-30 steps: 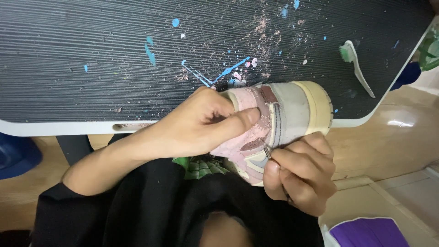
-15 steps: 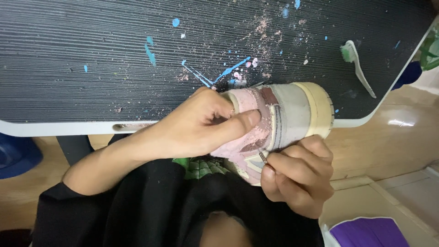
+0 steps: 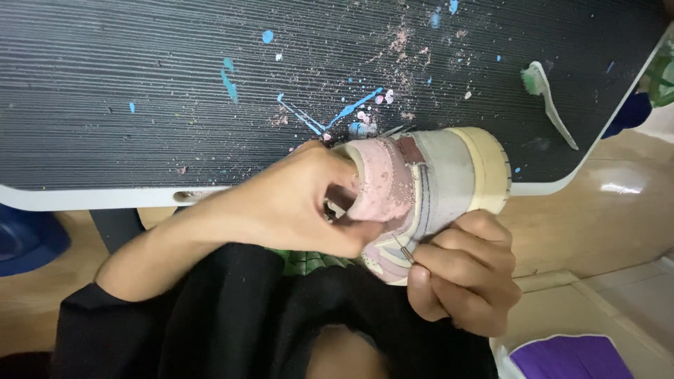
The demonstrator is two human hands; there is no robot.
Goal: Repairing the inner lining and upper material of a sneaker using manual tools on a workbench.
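Paint-speckled dark surface (image 3: 140, 105) lies beyond my left hand (image 3: 295, 200), gripping the pink sneaker (image 3: 421, 189); my right hand (image 3: 460, 277) pinches a needle (image 3: 402, 250), stitching unfinished.

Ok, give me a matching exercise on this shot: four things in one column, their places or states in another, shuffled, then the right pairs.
Things:
1. left hand
2. right hand
3. toothbrush
4. blue paint streak

Places or states:
A. lying on the dark ribbed tabletop, far right, untouched
B. thumb tucked into the opening of the pink and grey shoe
C. dried on the tabletop just above the shoe
D. pinching a thin metal tool against the shoe's side

Pairs: 1-B, 2-D, 3-A, 4-C
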